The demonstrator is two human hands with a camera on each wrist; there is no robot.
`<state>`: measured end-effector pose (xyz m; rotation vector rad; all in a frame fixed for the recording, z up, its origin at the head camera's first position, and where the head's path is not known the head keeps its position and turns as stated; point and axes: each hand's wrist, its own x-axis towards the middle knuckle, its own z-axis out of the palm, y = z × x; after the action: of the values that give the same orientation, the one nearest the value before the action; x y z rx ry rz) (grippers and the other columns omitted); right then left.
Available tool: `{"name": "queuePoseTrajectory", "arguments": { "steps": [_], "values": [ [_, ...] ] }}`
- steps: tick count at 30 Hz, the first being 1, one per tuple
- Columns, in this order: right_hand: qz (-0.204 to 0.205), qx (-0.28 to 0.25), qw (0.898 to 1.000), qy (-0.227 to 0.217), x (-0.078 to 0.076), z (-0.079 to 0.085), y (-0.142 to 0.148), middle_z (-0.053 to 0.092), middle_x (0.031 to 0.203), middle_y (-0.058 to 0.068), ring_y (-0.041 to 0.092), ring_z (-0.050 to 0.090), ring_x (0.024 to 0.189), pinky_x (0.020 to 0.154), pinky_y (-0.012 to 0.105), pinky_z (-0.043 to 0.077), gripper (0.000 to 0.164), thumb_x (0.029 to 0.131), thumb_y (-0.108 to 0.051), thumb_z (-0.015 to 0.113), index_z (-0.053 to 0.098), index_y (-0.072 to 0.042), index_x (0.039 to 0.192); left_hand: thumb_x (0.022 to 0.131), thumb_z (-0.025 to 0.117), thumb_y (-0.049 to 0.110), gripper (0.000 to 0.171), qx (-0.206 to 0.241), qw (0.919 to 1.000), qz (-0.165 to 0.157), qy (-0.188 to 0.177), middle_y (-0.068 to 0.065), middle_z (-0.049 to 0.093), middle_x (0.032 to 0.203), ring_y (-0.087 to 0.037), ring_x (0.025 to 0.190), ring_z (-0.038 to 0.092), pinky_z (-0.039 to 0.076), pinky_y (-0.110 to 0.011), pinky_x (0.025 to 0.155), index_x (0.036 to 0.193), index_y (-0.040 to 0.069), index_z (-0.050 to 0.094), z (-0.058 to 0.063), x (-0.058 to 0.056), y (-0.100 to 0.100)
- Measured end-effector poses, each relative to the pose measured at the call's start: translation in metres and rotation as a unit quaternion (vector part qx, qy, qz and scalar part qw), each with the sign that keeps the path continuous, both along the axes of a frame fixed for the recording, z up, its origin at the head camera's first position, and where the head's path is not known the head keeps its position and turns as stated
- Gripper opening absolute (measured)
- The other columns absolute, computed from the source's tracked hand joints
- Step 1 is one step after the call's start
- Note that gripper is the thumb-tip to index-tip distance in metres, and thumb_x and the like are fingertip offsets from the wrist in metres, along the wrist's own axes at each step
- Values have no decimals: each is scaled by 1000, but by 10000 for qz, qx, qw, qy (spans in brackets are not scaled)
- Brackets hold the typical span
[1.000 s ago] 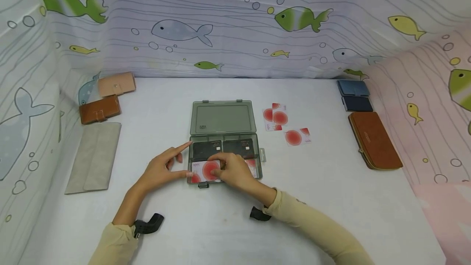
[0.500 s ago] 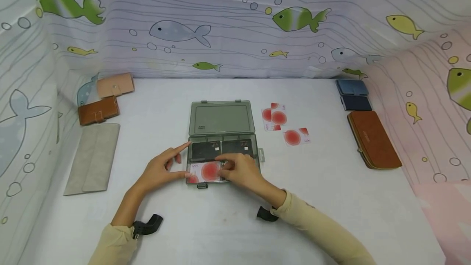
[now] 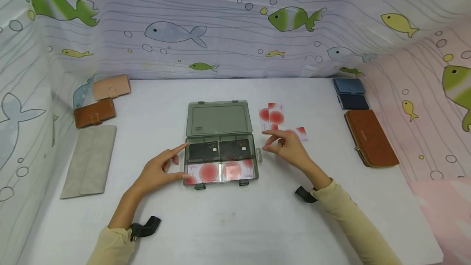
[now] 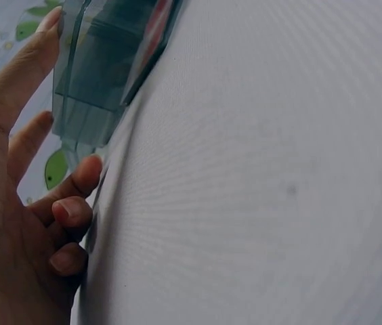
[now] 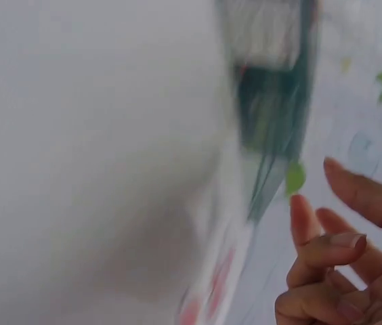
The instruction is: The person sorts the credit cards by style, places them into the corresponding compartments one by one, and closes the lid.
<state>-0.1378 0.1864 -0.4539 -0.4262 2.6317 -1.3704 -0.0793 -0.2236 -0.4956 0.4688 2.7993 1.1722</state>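
Observation:
A see-through grey-green plastic box [image 3: 220, 138] lies with its lid [image 3: 220, 117] laid back. Two black VIP cards, a left one [image 3: 203, 151] and a right one [image 3: 234, 150], lie in its rear compartments. In the front ones lie a left red-and-white card [image 3: 207, 173] and a right red-and-white card [image 3: 238, 170]. My left hand [image 3: 158, 171] rests thumb and forefinger at the box's left edge. My right hand [image 3: 290, 150] hovers right of the box, thumb and forefinger apart and nothing between them, partly covering a loose red-and-white card [image 3: 302, 133].
Two overlapping red-and-white cards [image 3: 276, 115] lie behind my right hand. On the left are a pink wallet [image 3: 111, 87], a brown wallet [image 3: 95, 113] and a grey pouch [image 3: 88, 162]. On the right sit a blue wallet [image 3: 349, 86], a navy wallet [image 3: 353, 102] and a brown purse [image 3: 371, 138].
My right hand has left the front cards inside the box and moved right, toward the loose cards. The left hand stays at the box's left edge.

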Motion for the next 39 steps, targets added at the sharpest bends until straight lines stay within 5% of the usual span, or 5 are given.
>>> {"name": "queuePoseTrajectory", "arguments": {
  "steps": [7,13,31,39],
  "values": [
    [-381,498,9973,-389,-33,-19,78,62,96,13,19,50,73,60,24,41,47,85,-16,79,65,-8,129,71,89,35,87,53,10000,-12,-42,6,51,91,-8,68,35,32,-25,60,148,34,48,1,0,0],
    [-340,653,9948,-708,-42,-28,115,56,97,12,17,47,77,66,25,39,51,84,-20,81,64,-9,131,73,89,31,85,142,9999,-24,-77,6,50,91,-6,68,35,33,-25,60,148,31,48,1,2,-1],
    [-161,1191,9919,-419,-41,-29,123,50,98,17,25,43,86,74,32,37,51,75,-13,87,54,1,111,73,89,31,85,52,10000,-12,-8,6,50,90,-6,68,35,32,-25,60,148,31,48,0,2,-1],
    [-634,872,9935,-352,-26,-29,124,51,78,8,17,46,73,62,27,38,47,84,-11,79,62,-8,128,73,88,32,85,102,9999,-43,12,6,50,90,-6,68,34,32,-25,60,148,32,48,-1,1,-2]
  ]
}}
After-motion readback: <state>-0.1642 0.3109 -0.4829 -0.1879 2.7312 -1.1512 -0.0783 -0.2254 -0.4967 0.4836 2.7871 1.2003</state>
